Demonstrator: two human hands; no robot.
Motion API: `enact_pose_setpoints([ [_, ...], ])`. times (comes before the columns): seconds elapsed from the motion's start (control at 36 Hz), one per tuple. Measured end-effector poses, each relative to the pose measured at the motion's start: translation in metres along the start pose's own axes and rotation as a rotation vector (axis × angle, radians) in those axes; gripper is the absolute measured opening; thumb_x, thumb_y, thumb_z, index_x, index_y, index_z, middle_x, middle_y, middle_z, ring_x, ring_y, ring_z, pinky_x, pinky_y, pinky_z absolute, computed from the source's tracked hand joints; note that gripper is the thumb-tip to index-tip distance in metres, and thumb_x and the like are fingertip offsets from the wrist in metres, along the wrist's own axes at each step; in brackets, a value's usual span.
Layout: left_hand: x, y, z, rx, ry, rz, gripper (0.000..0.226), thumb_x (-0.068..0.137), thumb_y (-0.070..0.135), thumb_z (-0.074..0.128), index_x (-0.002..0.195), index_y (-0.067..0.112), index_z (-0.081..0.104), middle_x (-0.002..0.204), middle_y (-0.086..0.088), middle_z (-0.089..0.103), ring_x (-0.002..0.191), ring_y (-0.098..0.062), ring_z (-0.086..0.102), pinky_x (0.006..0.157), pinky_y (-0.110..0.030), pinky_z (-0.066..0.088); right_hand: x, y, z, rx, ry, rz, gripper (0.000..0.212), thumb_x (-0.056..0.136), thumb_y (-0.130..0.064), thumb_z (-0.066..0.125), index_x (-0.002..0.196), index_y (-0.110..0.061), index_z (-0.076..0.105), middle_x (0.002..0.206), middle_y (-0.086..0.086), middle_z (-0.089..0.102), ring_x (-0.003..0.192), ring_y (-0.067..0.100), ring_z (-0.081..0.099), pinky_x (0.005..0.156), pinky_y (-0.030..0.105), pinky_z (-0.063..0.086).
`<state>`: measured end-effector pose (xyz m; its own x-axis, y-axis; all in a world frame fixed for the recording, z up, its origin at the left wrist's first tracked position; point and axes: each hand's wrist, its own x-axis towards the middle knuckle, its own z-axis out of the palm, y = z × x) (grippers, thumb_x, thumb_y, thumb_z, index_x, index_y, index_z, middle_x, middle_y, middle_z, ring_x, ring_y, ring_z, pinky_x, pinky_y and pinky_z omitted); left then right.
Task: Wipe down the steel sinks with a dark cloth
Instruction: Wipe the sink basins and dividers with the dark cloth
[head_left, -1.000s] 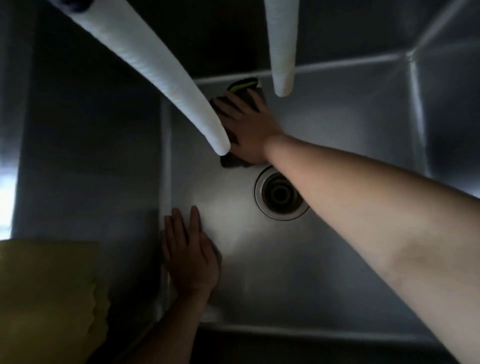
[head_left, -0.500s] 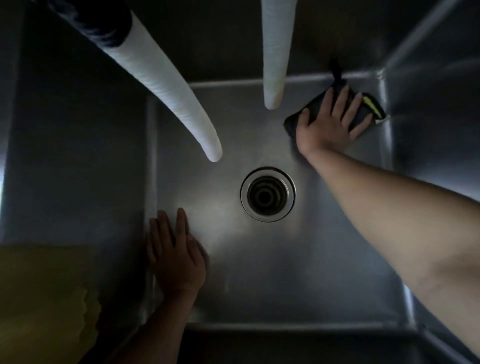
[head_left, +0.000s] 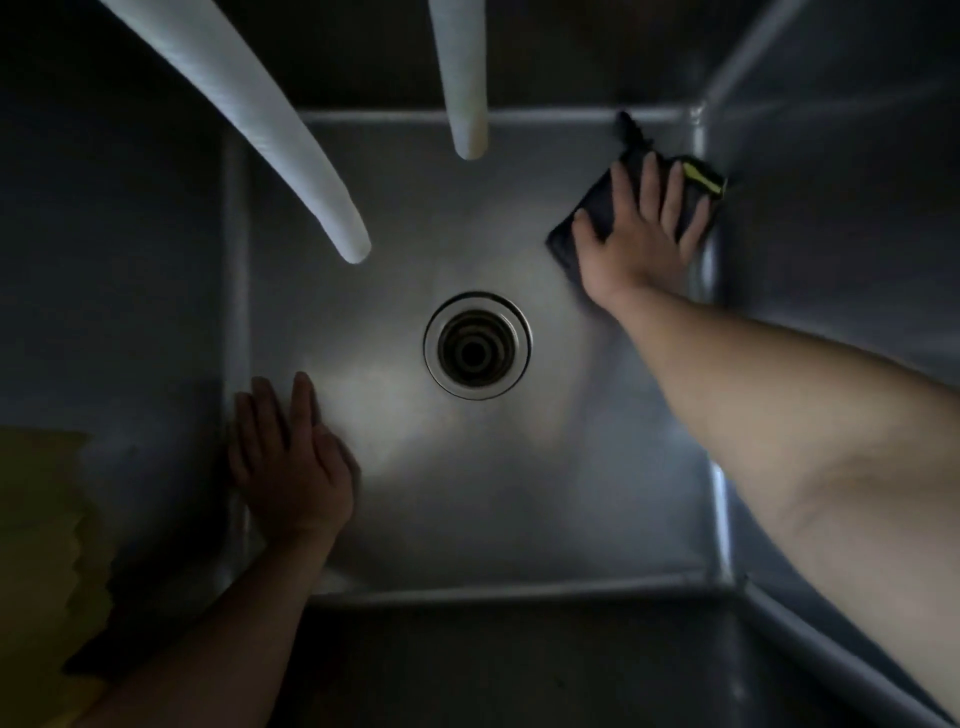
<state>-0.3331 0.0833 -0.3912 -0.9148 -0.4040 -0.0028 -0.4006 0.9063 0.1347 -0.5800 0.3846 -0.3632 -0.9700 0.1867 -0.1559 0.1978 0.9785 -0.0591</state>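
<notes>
From the head view, a deep steel sink (head_left: 519, 493) fills almost the whole scene, seen straight down in dim light, with its flat floor ringed by rounded seams where the walls rise. A soft bright patch glows on the metal floor between the centre and 7 o'clock, while the walls fall off into shadow. The round drain (head_left: 477, 345) sits near the centre, its chrome ring circling dark stepped rings. Two pale hoses hang down from the top edge: the longer hose (head_left: 270, 124) slants from 11 o'clock and ends just short of the centre, and the shorter hose (head_left: 462, 78) drops from 12 o'clock and ends above the far part of the floor. The dark cloth (head_left: 597, 208) lies flat on the sink floor at 2 o'clock, tucked into the far right corner where floor meets walls, with a yellow-green tag at its outer edge. The right hand (head_left: 641, 234) lies on top of the cloth, fingers straight and spread, pressing it down rather than gripping it. The left hand (head_left: 291, 467) rests palm down at 8 o'clock on the floor beside the left wall, fingers extended and holding nothing. A dull yellow fabric (head_left: 41, 545) with a jagged edge shows at the 8 o'clock border, outside the basin.
</notes>
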Motion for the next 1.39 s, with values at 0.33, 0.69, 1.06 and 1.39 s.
enact_pose_setpoints([
  [0.33,0.002,0.0,0.004,0.017,-0.065,-0.031,0.055,0.098,0.028,0.03,0.154,0.028,0.026,0.16,-0.016,0.024,0.148,-0.037,0.02,0.119,-0.05,0.012,-0.186,-0.016,0.016,0.404,-0.144,1.038,0.074,0.098,-0.059,0.028,0.159,-0.025,0.005,0.166,0.008,-0.01,0.151,0.032,-0.016,0.116,0.053,-0.02],
  [0.69,0.001,0.113,-0.062,-0.22,-0.357,0.249,0.072,0.077,0.025,0.043,0.146,0.002,0.042,0.151,-0.03,0.034,0.139,-0.049,0.03,0.113,-0.055,0.023,-0.23,0.063,-0.168,0.334,-0.209,0.058,0.056,0.09,-0.039,0.058,0.144,-0.028,0.049,0.162,0.002,0.027,0.151,0.023,0.019,0.118,0.054,0.019],
  [1.06,-0.071,0.221,-0.004,0.188,-0.648,1.217,0.059,0.102,0.048,0.021,0.15,0.048,-0.014,0.164,-0.004,-0.018,0.15,-0.03,-0.016,0.115,-0.049,-0.016,-0.324,0.143,-0.188,-0.07,0.03,0.147,0.074,0.092,-0.052,0.05,0.157,-0.03,0.023,0.167,0.006,0.012,0.153,0.031,0.009,0.114,0.064,0.017],
  [1.39,-0.093,0.212,-0.017,0.187,-0.79,1.373,0.061,0.1,0.058,0.026,0.146,0.051,-0.013,0.164,-0.006,-0.016,0.15,-0.033,-0.017,0.119,-0.054,-0.007,-0.322,0.144,-0.191,-0.045,-0.02,0.167,0.072,0.086,-0.049,0.049,0.153,-0.027,0.032,0.167,0.006,0.012,0.153,0.031,0.007,0.116,0.063,0.015],
])
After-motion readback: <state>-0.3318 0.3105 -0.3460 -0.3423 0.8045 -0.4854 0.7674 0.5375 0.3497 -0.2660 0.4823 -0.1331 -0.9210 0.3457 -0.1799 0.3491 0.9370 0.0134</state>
